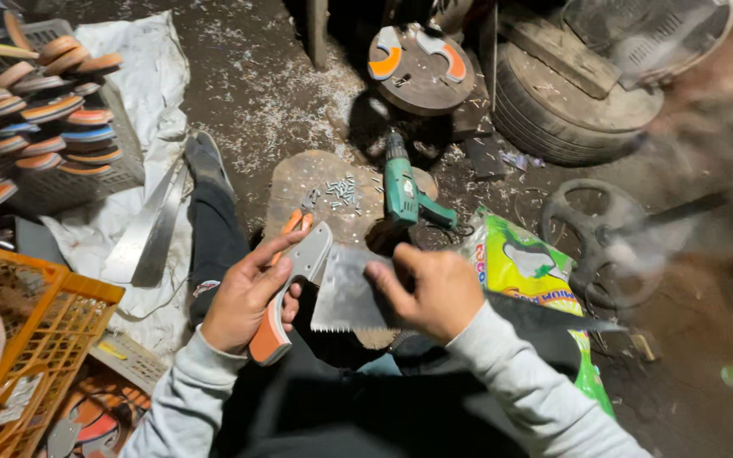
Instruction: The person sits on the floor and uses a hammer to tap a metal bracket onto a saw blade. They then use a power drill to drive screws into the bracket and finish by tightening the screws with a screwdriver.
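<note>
Handsaw assembly, in progress, on a workshop floor. Left hand (248,297): fingers closed around grey-and-orange saw handle (286,293), thumb laid along its top. Right hand (430,288): fingers pinched on bare toothed saw blade (345,293), its butt end touching the handle's slot. Advice: keep blade square to slot, teeth away from palm, push evenly. Nearby: green power drill (402,188) and loose screws (343,192) on a round block; stacked handles (36,110) far left; orange crate (40,356) beside the left elbow
</note>
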